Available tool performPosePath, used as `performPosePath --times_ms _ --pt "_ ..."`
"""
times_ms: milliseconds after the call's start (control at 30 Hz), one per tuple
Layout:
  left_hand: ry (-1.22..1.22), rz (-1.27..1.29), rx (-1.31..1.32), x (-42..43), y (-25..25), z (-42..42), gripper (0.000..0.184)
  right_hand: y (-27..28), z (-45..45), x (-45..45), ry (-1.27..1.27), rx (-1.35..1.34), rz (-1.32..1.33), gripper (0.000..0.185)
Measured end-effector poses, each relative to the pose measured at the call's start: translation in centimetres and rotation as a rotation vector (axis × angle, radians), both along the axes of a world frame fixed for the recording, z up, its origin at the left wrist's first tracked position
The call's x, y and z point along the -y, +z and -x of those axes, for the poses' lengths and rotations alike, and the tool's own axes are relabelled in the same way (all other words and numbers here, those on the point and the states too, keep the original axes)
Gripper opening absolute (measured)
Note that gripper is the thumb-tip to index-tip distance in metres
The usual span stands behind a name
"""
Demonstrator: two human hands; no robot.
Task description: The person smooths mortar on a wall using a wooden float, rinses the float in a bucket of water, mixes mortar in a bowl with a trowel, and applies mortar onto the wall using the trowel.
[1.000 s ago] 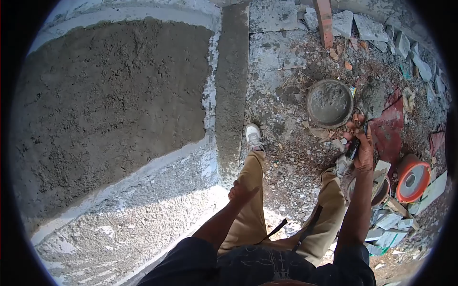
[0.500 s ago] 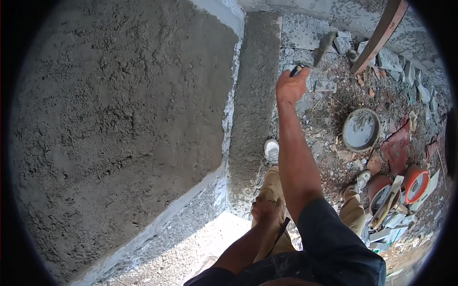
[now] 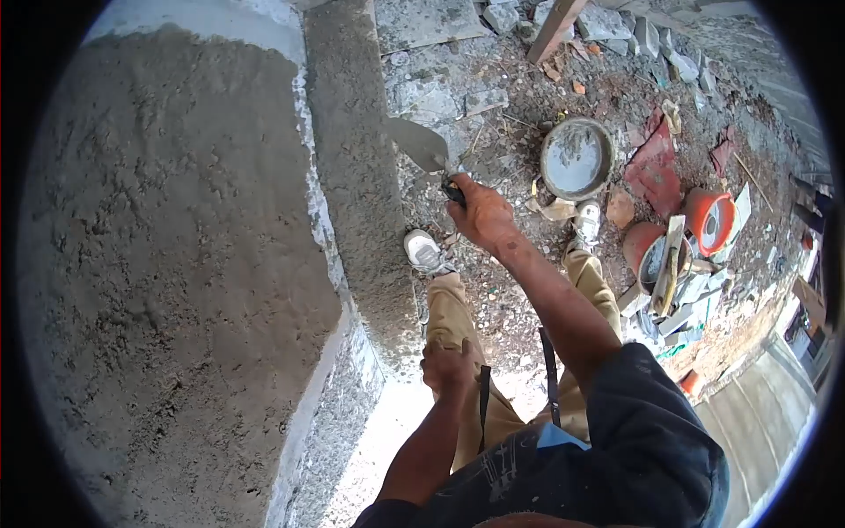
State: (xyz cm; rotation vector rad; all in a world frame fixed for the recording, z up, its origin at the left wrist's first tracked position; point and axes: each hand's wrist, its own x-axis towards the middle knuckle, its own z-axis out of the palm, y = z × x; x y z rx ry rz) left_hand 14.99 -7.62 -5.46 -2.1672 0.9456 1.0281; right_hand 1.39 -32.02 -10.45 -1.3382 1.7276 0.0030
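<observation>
My right hand [image 3: 482,216] is closed around the dark handle of a trowel [image 3: 421,146]. The trowel's flat blade points up and left, its tip at the edge of a narrow mortar-covered strip [image 3: 352,150]. Lower down, my left hand [image 3: 447,365] rests on the knee of my tan trousers [image 3: 452,310], its fingers curled; whether it grips the cloth is unclear. A broad panel of wet grey mortar [image 3: 176,202] fills the left side. Right of the trowel, a round pan [image 3: 576,160] has a little mortar in it.
Orange-rimmed buckets [image 3: 709,222] and a second bucket [image 3: 645,253] stand at the right among broken tiles [image 3: 695,299]. A red sheet [image 3: 655,169] lies on rubble. A wooden post [image 3: 556,31] leans at the top. My shoes [image 3: 424,250] are on the debris-strewn ground.
My right hand went from beside the pan up to the far end of the strip, then came back down with the trowel. My left hand stays at the knee. The camera view has shifted.
</observation>
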Motion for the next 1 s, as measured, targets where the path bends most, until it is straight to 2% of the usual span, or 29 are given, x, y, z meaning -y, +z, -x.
performPosePath --times_ms 167,267,333,433,500,600,700,833,900,1000 --pt "-0.021 -0.106 0.043 -0.5 -1.2 2.8 0.076 -10.1 20.9 -13.8 -0.363 -0.396 -0.112 0.045" --pt "-0.13 -0.065 0.101 -1.3 -1.2 5.1 0.073 -15.0 28.8 -16.1 -0.412 -0.565 -0.122 0.048" --pt "-0.249 0.008 0.153 -2.5 -2.1 5.9 0.067 -16.7 31.5 -15.1 -0.447 -0.546 -0.098 0.042" --pt "-0.206 -0.187 0.207 -0.9 -2.7 7.8 0.073 -20.0 32.9 -13.6 -0.398 -0.485 -0.088 0.034" --pt "-0.248 -0.207 0.236 -0.5 -3.3 8.9 0.073 -21.9 32.7 -13.3 -0.348 -0.417 -0.078 0.031" --pt "-0.276 -0.233 0.269 -0.1 -3.9 10.0 0.072 -17.6 31.6 -14.7 -0.399 -0.316 -0.068 0.031" --pt "-0.328 -0.241 0.293 0.1 -4.2 10.3 0.072 -17.4 31.0 -17.7 -0.562 -0.333 -0.05 0.037" --pt "-0.391 -0.229 0.306 0.7 -4.4 11.2 0.067 -22.4 29.9 -16.1 -0.65 -0.234 -0.227 0.05" --pt "-0.4 -0.233 0.326 0.9 -4.4 11.6 0.066 -25.8 28.3 -13.6 -0.715 -0.11 -0.145 0.053" --pt "-0.412 -0.236 0.331 0.9 -4.8 11.4 0.066 -31.6 25.7 -11.3 -0.932 0.009 0.167 0.054"
